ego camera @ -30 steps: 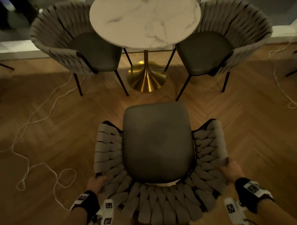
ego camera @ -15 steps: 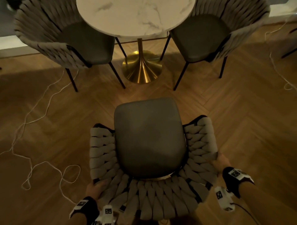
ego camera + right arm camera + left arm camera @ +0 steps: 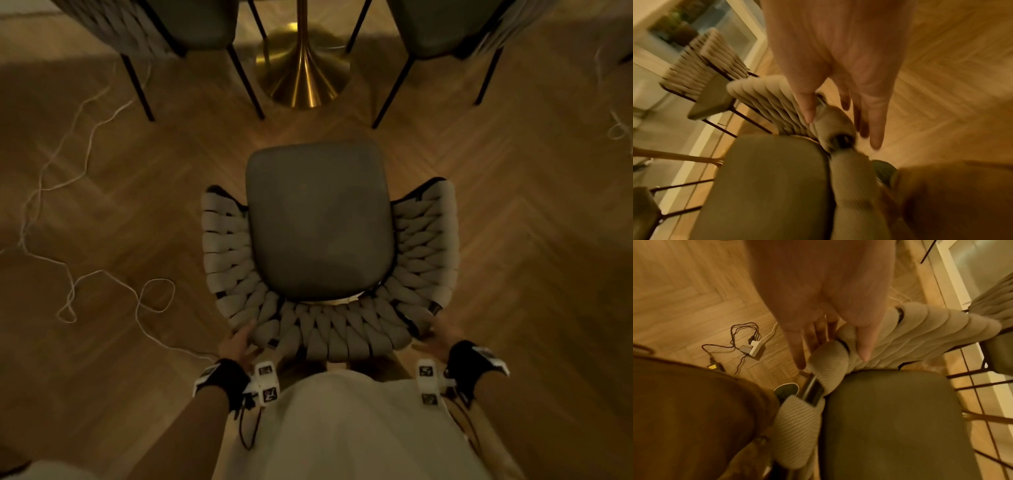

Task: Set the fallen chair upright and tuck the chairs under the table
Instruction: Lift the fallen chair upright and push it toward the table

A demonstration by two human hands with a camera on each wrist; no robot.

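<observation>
The near chair (image 3: 318, 222) stands upright on the floor with its grey seat facing the table's gold pedestal (image 3: 301, 68); the tabletop is out of view. My left hand (image 3: 239, 342) is at the rear left of the woven backrest (image 3: 335, 339) and my right hand (image 3: 440, 337) at the rear right. In the left wrist view my left hand (image 3: 832, 361) straddles the backrest rim (image 3: 828, 356) with straight fingers, thumb inside. My right hand (image 3: 842, 132) straddles the rim (image 3: 830, 123) the same way, fingers straight. Neither hand closes round the rim.
Two matching chairs (image 3: 191, 31) (image 3: 445, 27) stand left and right of the pedestal, their black legs angled toward the near chair. White cable (image 3: 102, 284) loops over the floor at left, more cable (image 3: 616, 126) at right. A power strip (image 3: 755, 347) lies behind me.
Both hands have slid from the sides of the backrest to its rear corners and their grip has loosened. The view has tilted down, so the tabletop has left the frame.
</observation>
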